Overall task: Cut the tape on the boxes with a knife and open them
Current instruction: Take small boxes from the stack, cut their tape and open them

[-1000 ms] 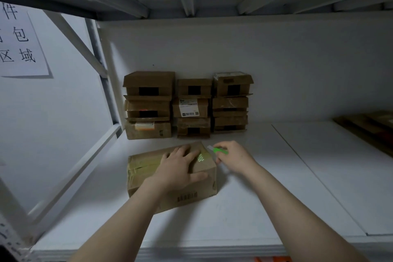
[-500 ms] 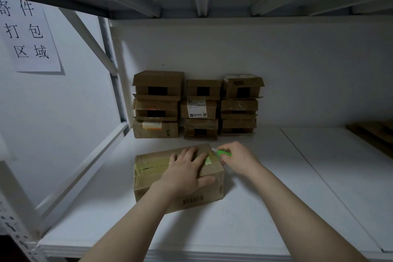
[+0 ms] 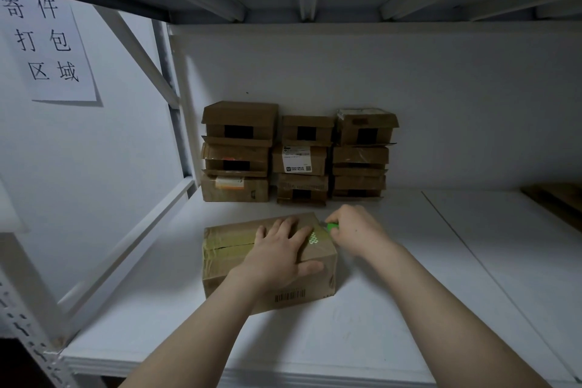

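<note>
Left hand flat on the taped cardboard box, right hand gripping the green knife at its right end; box looks light, brace the top.

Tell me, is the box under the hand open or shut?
Shut. Tape covers the box top, flaps flat; left hand presses it, right hand holds a green knife beside it.

Box brown, yellowish tape, green dot pattern, black barcode. Knife bright green. Shelf white. Stack brown too, black patches. Sign white, black characters.
</note>
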